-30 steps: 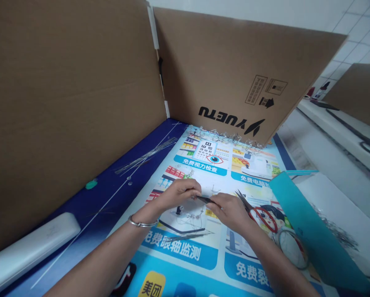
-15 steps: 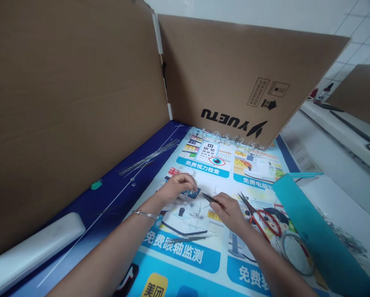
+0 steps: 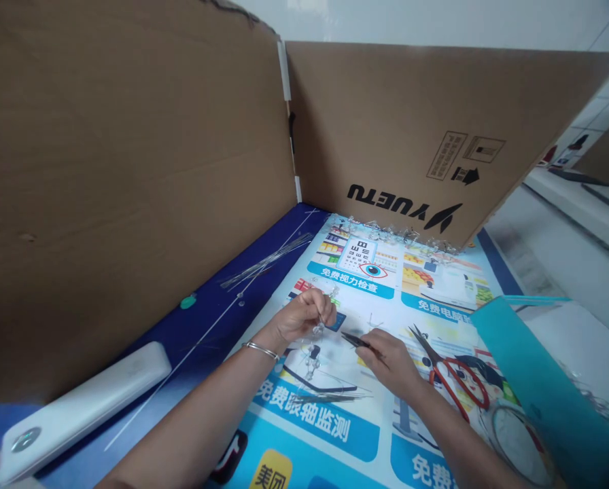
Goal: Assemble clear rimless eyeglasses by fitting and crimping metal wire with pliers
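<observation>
My left hand point(image 3: 309, 314) is closed in a pinch on a strand of clear beads point(image 3: 313, 363), which dangles below the fingers over the printed sheet. To its right, my right hand point(image 3: 390, 360) grips small dark needle-nose pliers point(image 3: 354, 339); the palm hides their handles. The tips point left at the beads, with a gap between. Thin wires point(image 3: 329, 399) lie in a bundle below the hands. Just right of my right hand rest red-handled scissors point(image 3: 465, 387), blades pointing away.
Cardboard panels point(image 3: 427, 102) stand at the left and back. Clear beaded pieces point(image 3: 386, 232) line the back panel's foot. More wires point(image 3: 266, 261) lie on the blue strip, near a white elongated device point(image 3: 90, 401). A teal box point(image 3: 533, 380) and round clear container point(image 3: 521, 438) sit at right.
The view has swung left, so everything sits further right. The bead strand now hangs down more visibly from my left hand. My right hand still grips the pliers.
</observation>
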Motion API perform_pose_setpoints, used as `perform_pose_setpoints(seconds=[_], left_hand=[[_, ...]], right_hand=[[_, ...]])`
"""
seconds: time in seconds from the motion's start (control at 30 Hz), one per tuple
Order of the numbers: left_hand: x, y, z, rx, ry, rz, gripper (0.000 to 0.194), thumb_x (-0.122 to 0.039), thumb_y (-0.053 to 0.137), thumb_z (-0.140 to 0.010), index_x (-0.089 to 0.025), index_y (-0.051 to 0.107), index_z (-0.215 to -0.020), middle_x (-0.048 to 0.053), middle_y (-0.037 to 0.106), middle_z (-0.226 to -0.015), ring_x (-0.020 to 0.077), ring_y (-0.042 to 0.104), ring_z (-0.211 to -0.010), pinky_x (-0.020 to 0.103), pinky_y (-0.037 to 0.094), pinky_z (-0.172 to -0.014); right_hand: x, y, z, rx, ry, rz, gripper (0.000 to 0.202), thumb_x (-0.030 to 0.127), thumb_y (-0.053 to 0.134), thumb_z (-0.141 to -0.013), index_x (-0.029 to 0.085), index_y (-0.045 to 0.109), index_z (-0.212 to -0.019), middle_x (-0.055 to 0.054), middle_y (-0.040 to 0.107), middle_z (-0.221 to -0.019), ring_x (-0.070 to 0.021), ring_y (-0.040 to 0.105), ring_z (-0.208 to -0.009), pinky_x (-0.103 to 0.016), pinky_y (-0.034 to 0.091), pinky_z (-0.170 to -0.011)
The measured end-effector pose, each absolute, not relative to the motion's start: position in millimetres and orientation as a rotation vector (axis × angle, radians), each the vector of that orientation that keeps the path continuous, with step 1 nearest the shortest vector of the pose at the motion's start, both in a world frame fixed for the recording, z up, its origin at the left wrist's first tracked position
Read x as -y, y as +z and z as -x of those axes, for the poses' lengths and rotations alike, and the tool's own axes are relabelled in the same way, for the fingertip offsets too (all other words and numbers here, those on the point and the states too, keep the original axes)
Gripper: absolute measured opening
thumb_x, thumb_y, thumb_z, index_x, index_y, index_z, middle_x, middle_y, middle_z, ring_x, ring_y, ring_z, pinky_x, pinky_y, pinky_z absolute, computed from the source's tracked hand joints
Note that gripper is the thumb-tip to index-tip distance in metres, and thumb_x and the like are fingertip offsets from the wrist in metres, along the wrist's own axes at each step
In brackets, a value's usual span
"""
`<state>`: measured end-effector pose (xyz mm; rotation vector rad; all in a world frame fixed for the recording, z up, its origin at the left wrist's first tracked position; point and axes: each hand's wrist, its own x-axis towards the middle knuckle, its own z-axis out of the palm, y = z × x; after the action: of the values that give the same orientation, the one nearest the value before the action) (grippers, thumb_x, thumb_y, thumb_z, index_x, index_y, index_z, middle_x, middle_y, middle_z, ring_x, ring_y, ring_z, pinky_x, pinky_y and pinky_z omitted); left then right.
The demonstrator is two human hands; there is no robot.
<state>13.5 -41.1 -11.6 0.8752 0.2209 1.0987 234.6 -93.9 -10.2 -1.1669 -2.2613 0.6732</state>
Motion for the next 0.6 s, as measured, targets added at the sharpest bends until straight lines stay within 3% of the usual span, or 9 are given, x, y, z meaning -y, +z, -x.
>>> perform_pose_setpoints(seconds=[0.6], left_hand=[[36.2, -20.4, -10.9, -0.314, 0.944, -1.136, 0.018, -0.028, 0.068, -0.068, -0.012, 0.059, -0.066, 0.004, 0.06, -0.059, 0.0148, 0.054, -0.057, 0.028, 0.039, -0.057]], right_hand=[[100.6, 5.9, -224.4, 2.266, 0.858, 1.161, 0.027, 0.033, 0.038, -0.088, 0.019, 0.049, -0.067, 0.001, 0.051, -0.066, -0.0103, 0.048, -0.064, -0.022, 0.034, -0.059]])
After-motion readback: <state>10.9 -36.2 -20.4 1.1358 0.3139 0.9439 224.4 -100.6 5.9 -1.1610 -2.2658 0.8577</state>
